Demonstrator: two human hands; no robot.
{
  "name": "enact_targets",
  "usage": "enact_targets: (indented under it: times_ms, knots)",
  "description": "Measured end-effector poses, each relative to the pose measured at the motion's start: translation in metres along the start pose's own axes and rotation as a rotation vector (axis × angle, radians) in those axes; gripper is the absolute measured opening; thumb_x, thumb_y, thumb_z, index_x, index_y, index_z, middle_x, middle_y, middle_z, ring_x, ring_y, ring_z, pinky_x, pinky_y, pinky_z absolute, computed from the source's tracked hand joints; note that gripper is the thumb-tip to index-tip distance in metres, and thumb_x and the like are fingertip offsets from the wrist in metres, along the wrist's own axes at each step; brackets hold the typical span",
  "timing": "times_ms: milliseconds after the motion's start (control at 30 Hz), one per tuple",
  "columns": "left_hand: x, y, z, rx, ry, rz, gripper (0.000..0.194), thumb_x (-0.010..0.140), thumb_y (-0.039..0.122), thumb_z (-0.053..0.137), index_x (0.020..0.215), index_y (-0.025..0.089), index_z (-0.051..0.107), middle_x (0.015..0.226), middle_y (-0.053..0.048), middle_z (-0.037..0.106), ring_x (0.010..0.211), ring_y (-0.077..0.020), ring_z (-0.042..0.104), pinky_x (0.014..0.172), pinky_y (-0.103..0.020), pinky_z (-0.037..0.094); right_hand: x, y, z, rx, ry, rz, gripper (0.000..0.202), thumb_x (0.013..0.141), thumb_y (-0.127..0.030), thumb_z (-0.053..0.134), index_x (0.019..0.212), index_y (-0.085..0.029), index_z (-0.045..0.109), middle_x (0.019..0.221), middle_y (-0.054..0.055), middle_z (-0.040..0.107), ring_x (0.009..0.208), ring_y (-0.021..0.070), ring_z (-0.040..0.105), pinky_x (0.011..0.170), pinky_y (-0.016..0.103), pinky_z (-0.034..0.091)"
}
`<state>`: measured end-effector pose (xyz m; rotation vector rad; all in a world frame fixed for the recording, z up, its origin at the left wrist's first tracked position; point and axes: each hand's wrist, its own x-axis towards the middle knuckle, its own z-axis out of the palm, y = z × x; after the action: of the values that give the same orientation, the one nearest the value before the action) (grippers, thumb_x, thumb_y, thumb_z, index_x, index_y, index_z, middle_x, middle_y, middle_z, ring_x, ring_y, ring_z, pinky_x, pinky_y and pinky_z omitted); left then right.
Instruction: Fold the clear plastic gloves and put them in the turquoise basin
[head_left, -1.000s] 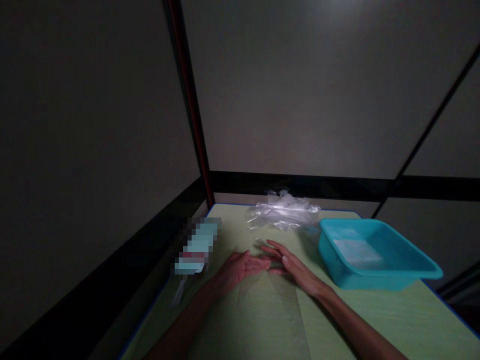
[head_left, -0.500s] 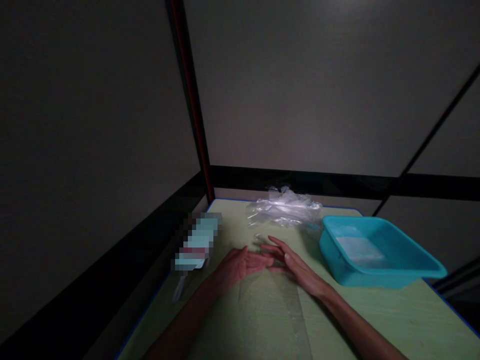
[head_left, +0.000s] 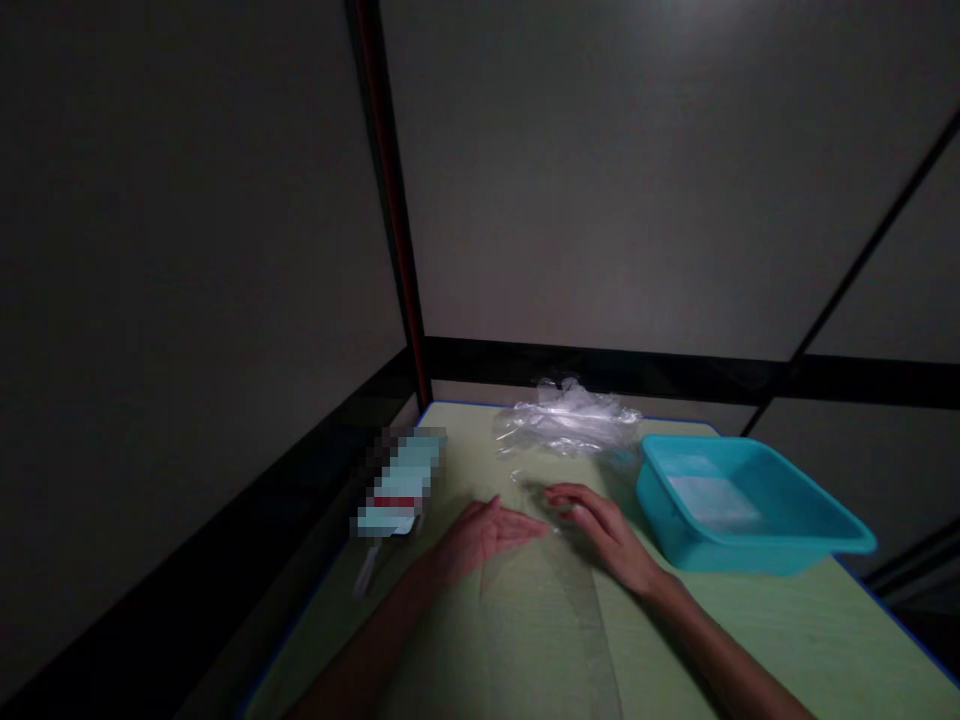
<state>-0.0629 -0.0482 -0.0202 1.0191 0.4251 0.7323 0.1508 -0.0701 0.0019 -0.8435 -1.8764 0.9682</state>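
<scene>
A clear plastic bag [head_left: 544, 630] lies flat on the table, its long edges faintly visible. My left hand [head_left: 487, 537] is over the bag's far part, open, fingers stretched out to the right and thumb up. To the right, my right hand [head_left: 604, 535] hovers near the bag's far right side. Its fingers are loosely bent and apart from the thumb, with nothing visible between them. The two hands do not touch. Whether either hand touches the film is hard to tell.
Crumpled clear plastic bags [head_left: 566, 418] lie at the table's far edge. On the right stands a turquoise basin [head_left: 757, 550] with something white inside. A pixelated, light-blue phone-like object [head_left: 401, 485] with a pale cable [head_left: 365, 570] is at left. Walls border the table [head_left: 757, 640] behind and left.
My right hand has drawn slightly right, away from my left hand, and its fingers have bent. My left hand stays almost in place. The view has shifted slightly.
</scene>
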Motion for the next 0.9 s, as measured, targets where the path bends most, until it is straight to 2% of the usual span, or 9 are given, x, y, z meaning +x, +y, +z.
enact_targets:
  times_ms: [100,200,333,467,567,667,767,900]
  knots:
    - [-0.002,0.005,0.002,-0.034,-0.007,0.097,0.056,0.083,0.050,0.034,0.094,0.005,0.064,0.103,-0.017,0.061,0.108,-0.0293,0.048,0.099,-0.044,0.020,-0.010,-0.016,-0.010,-0.356,-0.216,-0.136,0.029,0.088,-0.033,0.038,0.110,-0.021,0.053,0.109,0.008,0.055,0.102,0.0205,0.049,0.088,0.035,0.038]
    - [0.000,0.001,0.001,0.024,-0.013,0.040,0.056,0.082,0.052,0.036,0.095,0.005,0.064,0.105,-0.017,0.060,0.110,-0.0293,0.046,0.099,-0.044,0.019,-0.031,-0.027,-0.019,-0.628,-0.423,-0.269,0.026,0.088,-0.029,0.038,0.105,-0.021,0.055,0.103,0.006,0.059,0.091,0.0179,0.054,0.078,0.030,0.042]
    - [0.004,-0.013,-0.003,0.101,0.007,-0.037,0.051,0.079,0.052,0.042,0.094,0.009,0.064,0.108,-0.015,0.059,0.113,-0.0276,0.043,0.100,-0.041,0.018,-0.065,-0.027,-0.023,-0.913,-0.484,-0.472,0.021,0.088,-0.022,0.038,0.092,-0.018,0.059,0.083,0.005,0.063,0.071,0.0165,0.055,0.058,0.028,0.039]
    - [0.005,-0.011,-0.002,0.110,0.017,-0.002,0.050,0.080,0.051,0.040,0.094,0.009,0.064,0.110,-0.014,0.058,0.115,-0.0265,0.041,0.101,-0.039,0.016,-0.091,-0.022,-0.022,-0.946,-0.545,-0.567,0.026,0.087,-0.015,0.034,0.081,-0.017,0.059,0.065,0.003,0.060,0.059,0.0150,0.051,0.052,0.028,0.035]
    - [0.008,0.001,0.003,0.106,-0.043,0.014,0.050,0.082,0.049,0.037,0.097,0.009,0.063,0.111,-0.014,0.057,0.116,-0.0256,0.041,0.101,-0.038,0.016,-0.099,-0.019,-0.019,-0.906,-0.570,-0.605,0.028,0.086,-0.014,0.030,0.087,-0.016,0.058,0.068,0.005,0.062,0.060,0.0147,0.051,0.053,0.029,0.036]
    - [0.014,0.006,0.008,0.125,-0.150,-0.033,0.053,0.083,0.049,0.034,0.099,0.007,0.062,0.112,-0.014,0.057,0.116,-0.0260,0.041,0.101,-0.038,0.017,-0.101,-0.018,-0.014,-0.881,-0.572,-0.618,0.028,0.085,-0.015,0.030,0.092,-0.015,0.057,0.071,0.006,0.063,0.059,0.0151,0.050,0.052,0.029,0.034]
    - [0.022,-0.002,0.008,0.129,-0.205,-0.077,0.055,0.083,0.050,0.033,0.099,0.006,0.062,0.112,-0.015,0.057,0.115,-0.0266,0.042,0.100,-0.039,0.018,-0.099,-0.018,-0.009,-0.866,-0.576,-0.624,0.029,0.084,-0.014,0.029,0.090,-0.013,0.057,0.068,0.005,0.062,0.056,0.0151,0.048,0.050,0.029,0.034]
    - [0.026,-0.019,0.001,0.114,-0.217,-0.114,0.056,0.083,0.051,0.032,0.103,0.007,0.060,0.115,-0.015,0.054,0.116,-0.0268,0.040,0.100,-0.040,0.018,-0.098,-0.015,-0.006,-0.850,-0.593,-0.618,0.027,0.084,-0.017,0.030,0.085,-0.014,0.057,0.059,0.004,0.058,0.051,0.0142,0.046,0.048,0.028,0.033]
